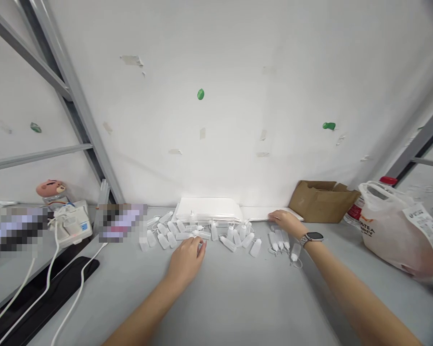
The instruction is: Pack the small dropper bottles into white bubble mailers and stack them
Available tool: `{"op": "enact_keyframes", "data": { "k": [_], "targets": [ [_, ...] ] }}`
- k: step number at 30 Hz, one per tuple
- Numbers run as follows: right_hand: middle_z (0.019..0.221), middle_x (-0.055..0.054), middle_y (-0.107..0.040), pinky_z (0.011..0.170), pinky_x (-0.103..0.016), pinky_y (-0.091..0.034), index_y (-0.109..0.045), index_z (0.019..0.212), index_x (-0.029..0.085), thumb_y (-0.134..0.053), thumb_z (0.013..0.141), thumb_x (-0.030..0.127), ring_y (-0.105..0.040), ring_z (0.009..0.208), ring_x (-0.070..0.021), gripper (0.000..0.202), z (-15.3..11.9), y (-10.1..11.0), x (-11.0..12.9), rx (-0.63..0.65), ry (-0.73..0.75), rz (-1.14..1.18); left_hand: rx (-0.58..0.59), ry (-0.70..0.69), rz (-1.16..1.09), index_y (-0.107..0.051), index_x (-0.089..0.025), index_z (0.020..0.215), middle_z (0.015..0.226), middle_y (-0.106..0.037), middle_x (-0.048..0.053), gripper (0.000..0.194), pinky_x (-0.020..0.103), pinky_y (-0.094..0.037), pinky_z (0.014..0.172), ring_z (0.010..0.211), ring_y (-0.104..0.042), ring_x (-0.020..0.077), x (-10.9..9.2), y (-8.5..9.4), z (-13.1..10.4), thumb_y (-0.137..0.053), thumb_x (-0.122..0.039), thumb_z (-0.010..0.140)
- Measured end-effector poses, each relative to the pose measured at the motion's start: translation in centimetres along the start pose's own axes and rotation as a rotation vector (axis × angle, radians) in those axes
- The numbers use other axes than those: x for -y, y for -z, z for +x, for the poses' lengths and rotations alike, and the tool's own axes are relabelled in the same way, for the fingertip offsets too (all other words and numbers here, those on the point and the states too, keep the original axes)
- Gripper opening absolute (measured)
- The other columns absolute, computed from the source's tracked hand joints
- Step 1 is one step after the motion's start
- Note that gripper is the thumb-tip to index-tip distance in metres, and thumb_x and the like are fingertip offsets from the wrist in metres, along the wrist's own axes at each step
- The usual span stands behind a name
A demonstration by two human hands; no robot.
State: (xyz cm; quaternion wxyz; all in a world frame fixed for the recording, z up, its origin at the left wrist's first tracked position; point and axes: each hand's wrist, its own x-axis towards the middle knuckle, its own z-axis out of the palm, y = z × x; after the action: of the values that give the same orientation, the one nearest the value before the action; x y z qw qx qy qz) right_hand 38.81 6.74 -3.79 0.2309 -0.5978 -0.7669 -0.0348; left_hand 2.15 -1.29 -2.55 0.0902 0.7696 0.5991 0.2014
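My left hand (185, 257) is at the near edge of a loose spread of small translucent plastic squeeze bottles (235, 236). Its fingers bend closed beside a bottle (204, 234) lying at the fingertips; whatever they grip is hidden. On the right, my right hand (286, 222), with a watch on the wrist, reaches over a short row of similar bottles (273, 240). Its fingers stretch out flat near the white sheets, and nothing shows in them. One bottle with its cap strap looped out (295, 252) lies below that wrist.
A stack of white sheets (209, 209) lies against the wall. A brown cardboard box (321, 202) and a filled plastic bag (397, 230) stand at the right. To the left are a phone (121, 222), a power strip (72, 223), white cables and a black flat object (68, 288).
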Motion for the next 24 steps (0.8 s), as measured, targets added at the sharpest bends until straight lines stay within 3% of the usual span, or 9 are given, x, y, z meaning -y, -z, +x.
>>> {"op": "enact_keyframes", "data": {
  "k": [2, 5, 9, 13, 24],
  "targets": [
    [0.09, -0.008, -0.071, 0.077, -0.031, -0.049, -0.069, 0.084, 0.017, -0.045, 0.078, 0.012, -0.064, 0.086, -0.022, 0.026, 0.1, 0.1, -0.2, 0.067, 0.001, -0.061, 0.0, 0.001, -0.004, -0.058, -0.02, 0.087, 0.078, -0.062, 0.003, 0.027, 0.026, -0.037, 0.063, 0.077, -0.056, 0.0172, 0.0, 0.0, 0.0, -0.033, -0.028, 0.087],
    [0.092, -0.009, -0.07, 0.077, -0.032, -0.049, -0.069, 0.089, 0.016, -0.043, 0.08, 0.015, -0.064, 0.088, -0.0225, 0.027, 0.2, 0.3, -0.6, 0.063, -0.037, -0.047, 0.004, 0.003, -0.006, -0.058, -0.02, 0.087, 0.077, -0.062, 0.003, 0.026, 0.027, -0.037, 0.063, 0.077, -0.056, 0.0176, 0.0, -0.1, 0.0, -0.033, -0.028, 0.087],
    [0.096, -0.008, -0.069, 0.084, -0.033, -0.047, -0.069, 0.089, 0.017, -0.04, 0.083, 0.019, -0.062, 0.093, -0.0217, 0.029, 0.1, 0.3, -0.9, 0.032, -0.028, -0.05, 0.023, 0.009, -0.006, -0.058, -0.02, 0.086, 0.077, -0.061, 0.003, 0.027, 0.027, -0.037, 0.063, 0.077, -0.056, 0.0178, 0.1, -0.2, 0.1, -0.033, -0.028, 0.087],
    [0.092, -0.008, -0.07, 0.078, -0.032, -0.049, -0.069, 0.086, 0.018, -0.039, 0.084, 0.021, -0.064, 0.088, -0.0214, 0.03, 0.2, 0.0, -1.4, -0.022, -0.009, -0.054, 0.028, 0.013, -0.002, -0.057, -0.02, 0.085, 0.078, -0.061, 0.002, 0.025, 0.026, -0.037, 0.063, 0.076, -0.056, 0.0172, 0.2, -0.4, 0.2, -0.034, -0.028, 0.087],
    [0.08, -0.01, -0.066, 0.072, -0.035, -0.045, -0.063, 0.081, 0.015, -0.036, 0.082, 0.007, -0.057, 0.079, -0.0236, 0.028, 0.0, -0.9, -0.9, -0.202, 0.226, -0.215, 0.033, 0.007, -0.006, -0.058, -0.02, 0.088, 0.079, -0.061, 0.003, 0.026, 0.027, -0.038, 0.066, 0.078, -0.056, 0.0179, 0.3, -0.6, 0.2, -0.033, -0.028, 0.087]
  ]
}}
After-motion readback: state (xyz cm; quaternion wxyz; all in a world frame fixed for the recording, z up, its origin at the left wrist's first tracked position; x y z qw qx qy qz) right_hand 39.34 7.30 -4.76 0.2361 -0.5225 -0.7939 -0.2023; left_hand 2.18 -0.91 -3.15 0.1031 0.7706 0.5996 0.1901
